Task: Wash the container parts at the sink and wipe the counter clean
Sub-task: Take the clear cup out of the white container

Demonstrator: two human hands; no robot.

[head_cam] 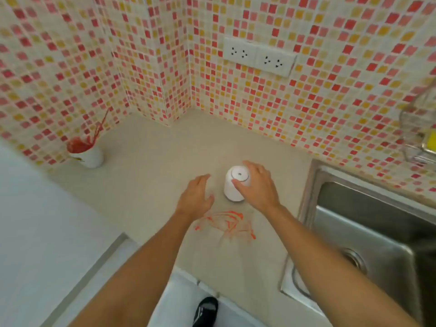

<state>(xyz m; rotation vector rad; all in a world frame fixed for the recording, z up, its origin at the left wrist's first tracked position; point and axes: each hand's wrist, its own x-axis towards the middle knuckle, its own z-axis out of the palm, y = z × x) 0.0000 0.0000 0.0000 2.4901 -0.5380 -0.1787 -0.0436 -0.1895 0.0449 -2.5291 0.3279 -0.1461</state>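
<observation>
A white container (232, 188) with a round lid that has a small hole stands upright on the beige counter (146, 180). My right hand (256, 185) wraps around its right side, thumb across the front and fingers behind the top. To its left my left hand (194, 197) hovers with relaxed fingers and holds nothing. An orange-red smear (226, 224) marks the counter just in front of the container. The steel sink (368, 237) lies to the right.
A white cup (88, 154) with red splashes stands at the back left against the tiled wall. Two wall sockets (258, 56) sit above the counter. A wire rack (420, 135) hangs at the right edge. The counter's front edge runs below my arms, with my foot (206, 311) on the floor.
</observation>
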